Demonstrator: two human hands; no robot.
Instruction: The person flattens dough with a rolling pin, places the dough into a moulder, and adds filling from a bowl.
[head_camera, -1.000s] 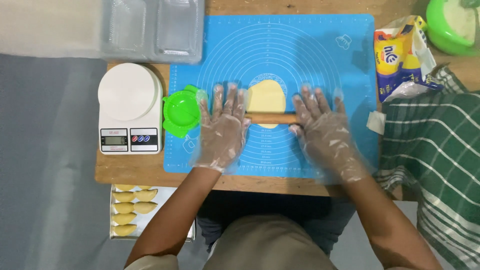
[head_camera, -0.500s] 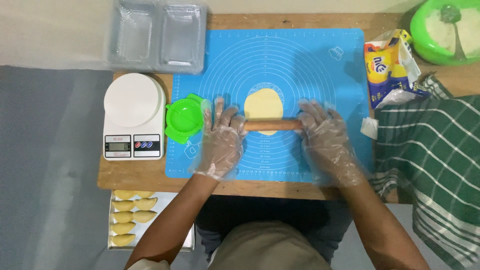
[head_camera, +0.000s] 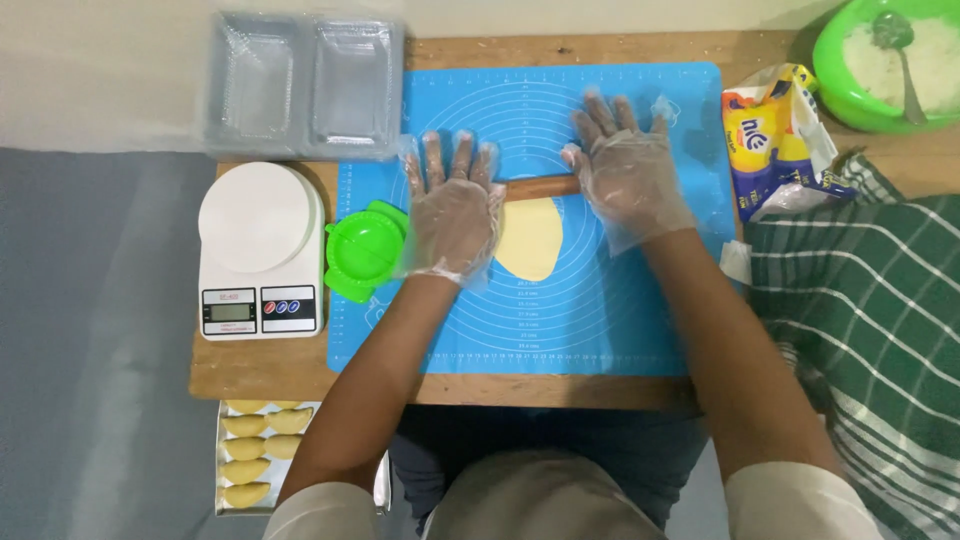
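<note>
Rolling pin (head_camera: 541, 186) on dough (head_camera: 531, 238)

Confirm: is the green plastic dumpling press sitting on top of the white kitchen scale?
No, the green plastic dumpling press lies beside the white kitchen scale, at the blue silicone mat's left edge.

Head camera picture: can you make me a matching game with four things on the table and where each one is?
Things:
1. wooden rolling pin
2. flat yellow dough piece
3. white kitchen scale
4. bright green round bowl

Places:
A. far right corner of the table
B. on the blue silicone mat, just nearer than the pin
C. under both gloved hands
D. left of the green round dumpling press

Pairs: 1-C, 2-B, 3-D, 4-A
</note>
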